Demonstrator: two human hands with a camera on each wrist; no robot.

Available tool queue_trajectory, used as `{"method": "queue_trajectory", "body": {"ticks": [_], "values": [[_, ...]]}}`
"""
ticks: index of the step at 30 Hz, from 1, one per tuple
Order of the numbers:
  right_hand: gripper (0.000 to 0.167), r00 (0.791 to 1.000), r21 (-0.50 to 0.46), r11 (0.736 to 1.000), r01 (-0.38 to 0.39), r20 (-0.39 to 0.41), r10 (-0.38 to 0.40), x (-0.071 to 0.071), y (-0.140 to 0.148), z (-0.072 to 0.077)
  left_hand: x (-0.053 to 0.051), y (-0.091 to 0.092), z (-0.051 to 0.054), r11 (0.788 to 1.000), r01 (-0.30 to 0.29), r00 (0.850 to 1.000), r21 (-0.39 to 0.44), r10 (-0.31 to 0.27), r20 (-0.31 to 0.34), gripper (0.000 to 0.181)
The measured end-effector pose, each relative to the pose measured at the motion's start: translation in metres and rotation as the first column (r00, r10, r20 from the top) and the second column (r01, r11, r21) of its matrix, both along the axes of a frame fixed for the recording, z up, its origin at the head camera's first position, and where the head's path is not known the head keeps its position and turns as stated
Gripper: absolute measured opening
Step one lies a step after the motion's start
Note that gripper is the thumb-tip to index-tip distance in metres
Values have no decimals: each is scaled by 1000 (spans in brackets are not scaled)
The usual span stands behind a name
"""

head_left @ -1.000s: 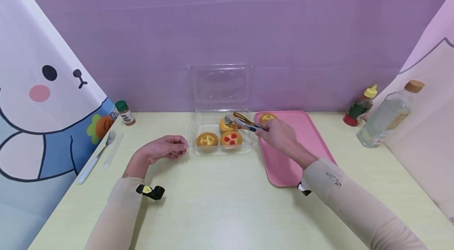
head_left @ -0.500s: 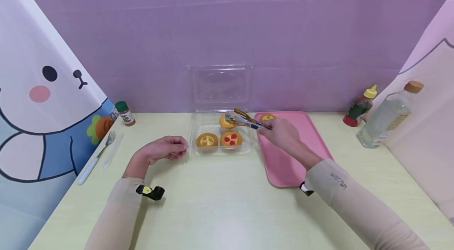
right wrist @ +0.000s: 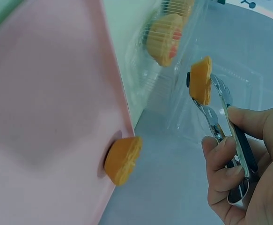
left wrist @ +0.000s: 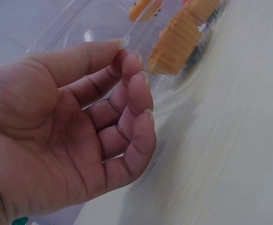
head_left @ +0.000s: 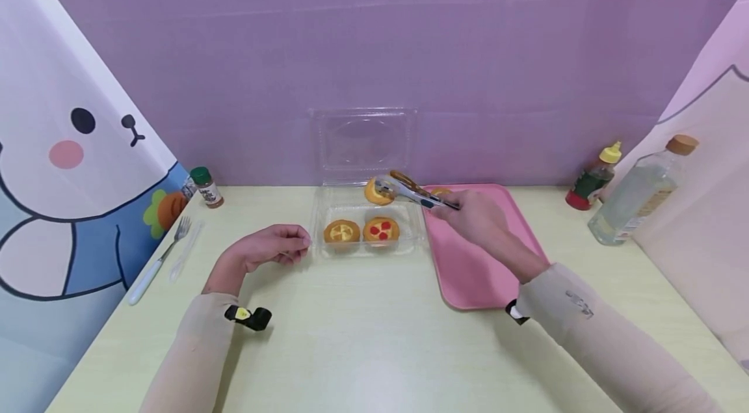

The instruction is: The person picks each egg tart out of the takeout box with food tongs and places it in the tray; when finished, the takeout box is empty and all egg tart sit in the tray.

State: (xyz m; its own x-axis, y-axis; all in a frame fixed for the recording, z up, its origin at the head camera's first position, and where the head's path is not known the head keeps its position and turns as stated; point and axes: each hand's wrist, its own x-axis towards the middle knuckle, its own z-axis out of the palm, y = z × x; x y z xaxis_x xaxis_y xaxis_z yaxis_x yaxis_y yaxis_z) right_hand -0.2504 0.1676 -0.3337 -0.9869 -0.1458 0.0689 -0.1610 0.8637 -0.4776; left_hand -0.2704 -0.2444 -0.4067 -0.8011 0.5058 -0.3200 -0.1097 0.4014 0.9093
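My right hand (head_left: 476,214) grips metal tongs (head_left: 409,190). Between the tips of the tongs hangs a yellow-topped egg tart (right wrist: 201,81), raised above the back of the clear plastic clamshell box (head_left: 409,231). Two more tarts sit in the front of the box: a tart with a pale cross pattern (head_left: 342,231) and a tart with red dots (head_left: 381,229). Thumb and index finger of my left hand (left wrist: 84,108) pinch the box's left rim; the other fingers curl loosely. Another tart (right wrist: 122,160) sits at the far left corner of the pink tray (head_left: 468,270), partly hidden in the head view.
The box's lid (head_left: 365,143) stands upright against the purple backdrop. At the left are a green-capped spice jar (head_left: 207,188), a fork (head_left: 160,260) and a clear wrapped utensil (head_left: 187,250). A sauce bottle (head_left: 593,175) and a large corked bottle (head_left: 640,192) stand at the right.
The tongs have closed on the back tart and lifted it out of its place in the box. My right hand has shifted slightly right; my left hand has stayed still.
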Motion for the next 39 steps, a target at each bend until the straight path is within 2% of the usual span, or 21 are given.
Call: {"method": "queue_trajectory", "body": {"ticks": [3, 8, 14, 23, 28, 34, 39], "values": [[39, 1000, -17, 1000, -6, 4, 6, 3, 7, 3, -1, 0, 0, 1000, -1, 1000, 3, 1, -1, 27], [34, 1000, -59, 998, -4, 27, 6, 8, 19, 7, -1, -1, 0, 1000, -4, 1000, 4, 4, -1, 27], [39, 999, -12, 1000, 25, 21, -24, 10, 30, 15, 0, -1, 0, 1000, -9, 1000, -8, 9, 4, 28], [45, 997, -33, 999, 44, 60, -42, 12, 58, 29, 0, -1, 1, 1000, -1, 1000, -7, 1, 3, 27], [48, 997, -8, 998, 65, 49, -64, 13, 77, 37, -2, -1, 0, 1000, 1, 1000, -8, -1, 2, 27], [50, 996, 11, 996, 85, 31, -85, 13, 95, 38, -3, -1, 0, 1000, -8, 1000, -17, 8, 9, 31], [51, 994, 2, 995, 98, 39, -98, 10, 112, 31, -2, 0, 0, 1000, -14, 1000, -20, 14, 16, 32]]}}
